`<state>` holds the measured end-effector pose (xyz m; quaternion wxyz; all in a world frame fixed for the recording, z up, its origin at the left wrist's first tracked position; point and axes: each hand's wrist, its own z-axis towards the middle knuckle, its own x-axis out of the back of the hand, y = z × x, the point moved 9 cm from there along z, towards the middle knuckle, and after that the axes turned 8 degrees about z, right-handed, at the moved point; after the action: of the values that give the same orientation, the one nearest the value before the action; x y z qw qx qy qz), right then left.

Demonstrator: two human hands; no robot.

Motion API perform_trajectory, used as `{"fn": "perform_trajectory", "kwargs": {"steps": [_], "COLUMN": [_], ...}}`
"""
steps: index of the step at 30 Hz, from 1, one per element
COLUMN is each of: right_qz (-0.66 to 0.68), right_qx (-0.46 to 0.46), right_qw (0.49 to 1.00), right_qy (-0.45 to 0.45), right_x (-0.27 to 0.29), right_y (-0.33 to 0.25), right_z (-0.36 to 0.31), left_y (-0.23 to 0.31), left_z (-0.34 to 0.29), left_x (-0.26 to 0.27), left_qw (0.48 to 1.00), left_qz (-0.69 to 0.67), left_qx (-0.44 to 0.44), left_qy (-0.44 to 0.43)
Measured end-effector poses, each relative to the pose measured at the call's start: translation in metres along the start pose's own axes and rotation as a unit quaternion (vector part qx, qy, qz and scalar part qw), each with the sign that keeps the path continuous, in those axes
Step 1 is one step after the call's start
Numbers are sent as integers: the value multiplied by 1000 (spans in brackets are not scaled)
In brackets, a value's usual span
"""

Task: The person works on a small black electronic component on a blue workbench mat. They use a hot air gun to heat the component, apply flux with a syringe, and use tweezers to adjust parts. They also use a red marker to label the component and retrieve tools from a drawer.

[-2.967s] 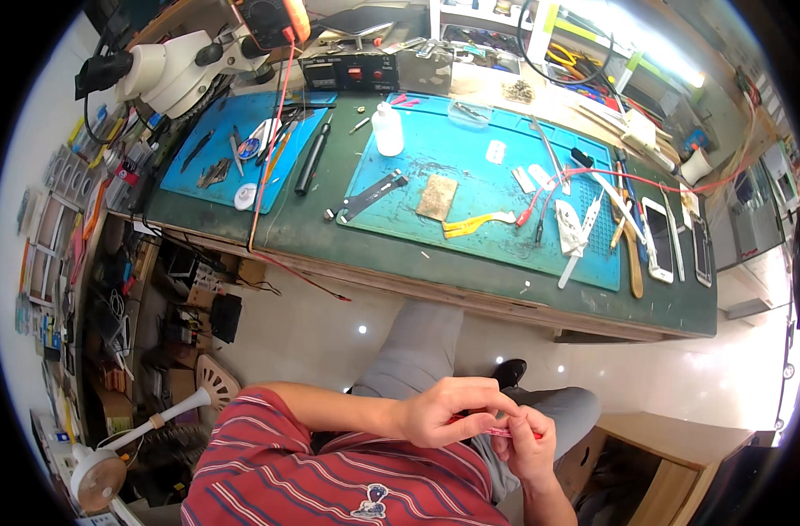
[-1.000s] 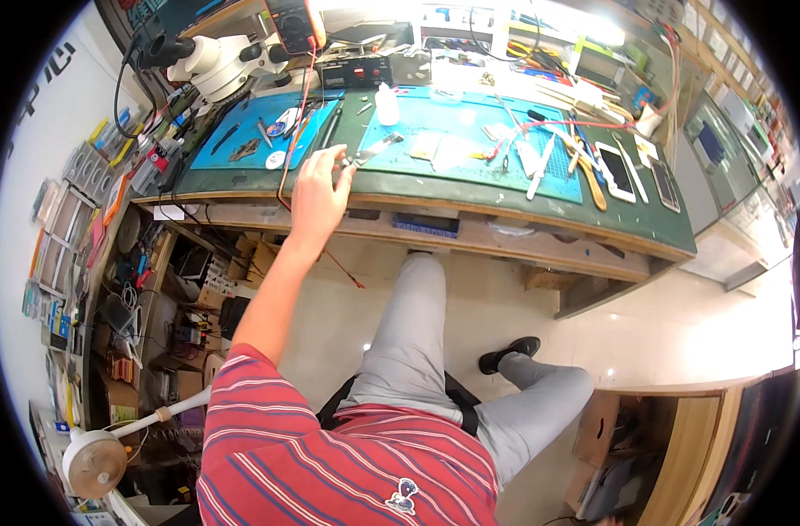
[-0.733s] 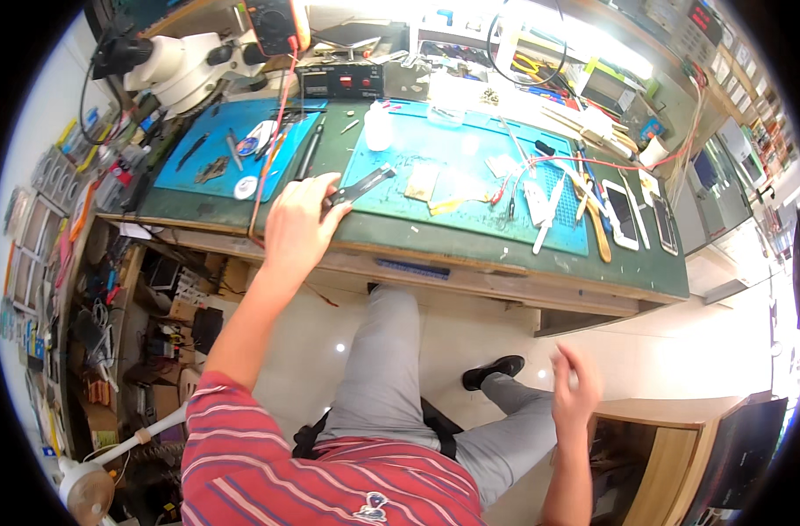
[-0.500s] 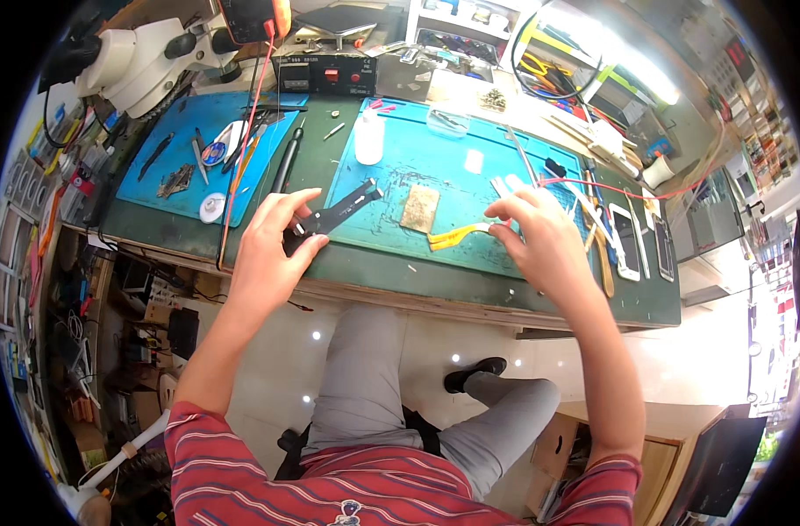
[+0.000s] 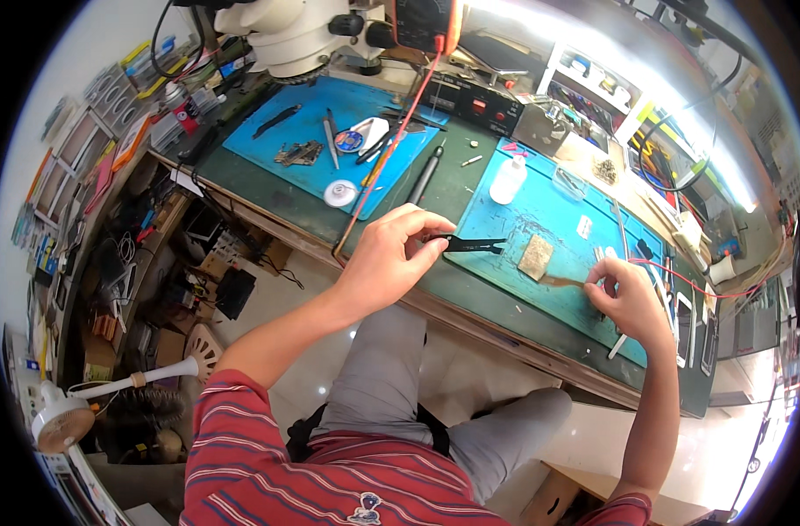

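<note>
My left hand (image 5: 389, 261) pinches one end of a narrow black flat part (image 5: 475, 245). Its notched far end points right, above the near-left edge of the blue work mat (image 5: 567, 223). Between the thumb and fingers of my right hand (image 5: 630, 298) is a thin yellow-brown strip (image 5: 561, 281), perhaps a flex cable. The strip's free end reaches left to the lower edge of a worn tan block (image 5: 535, 258) lying on the mat. My fingertips partly hide both held things, so their exact kinds cannot be told.
Behind the block stand a white bottle (image 5: 508, 181) and a clear tray (image 5: 570, 183). A second blue mat (image 5: 268, 162) at left bears tools and a solder spool (image 5: 339, 194). A red cable (image 5: 389, 145) hangs across the bench. Phones (image 5: 683, 329) lie at right; a microscope (image 5: 286, 39) stands behind.
The view has swung left, so the bench appears farther right. The black part is turned more edge-on, and the strip shows brown and narrow instead of broad yellow. Both hands keep their hold.
</note>
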<state>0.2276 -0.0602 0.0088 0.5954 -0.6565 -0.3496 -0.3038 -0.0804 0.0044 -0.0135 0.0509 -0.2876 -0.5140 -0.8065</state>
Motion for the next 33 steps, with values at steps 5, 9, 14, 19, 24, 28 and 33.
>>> {"fn": "perform_trajectory", "kwargs": {"steps": [5,9,14,19,24,28,33], "right_qz": [281,217,201,266,365,373,307], "right_qx": [76,185,268,122,40,45,34], "right_qw": [956,958,942,954,928,926,951], "right_qy": [29,18,34,-57,-58,-39,13], "right_x": [-1,-27,-57,-88,-108,-114,-104], "right_y": [-31,-87,-131,-133,-127,-141,-129], "right_z": [-8,-6,-4,0,-11,-23,-23], "left_y": [-20,-17,-5,-2,-1,-17,-16], "left_z": [-9,-29,-47,-67,-92,-109,-93], "left_x": [6,1,6,27,24,20,83], "left_qw": [989,968,962,966,945,939,994], "left_qz": [-137,-211,-237,-230,-292,-312,-84], "left_qx": [55,136,129,116,137,129,39], "left_qy": [14,-23,-40,-38,-63,-71,65]}}
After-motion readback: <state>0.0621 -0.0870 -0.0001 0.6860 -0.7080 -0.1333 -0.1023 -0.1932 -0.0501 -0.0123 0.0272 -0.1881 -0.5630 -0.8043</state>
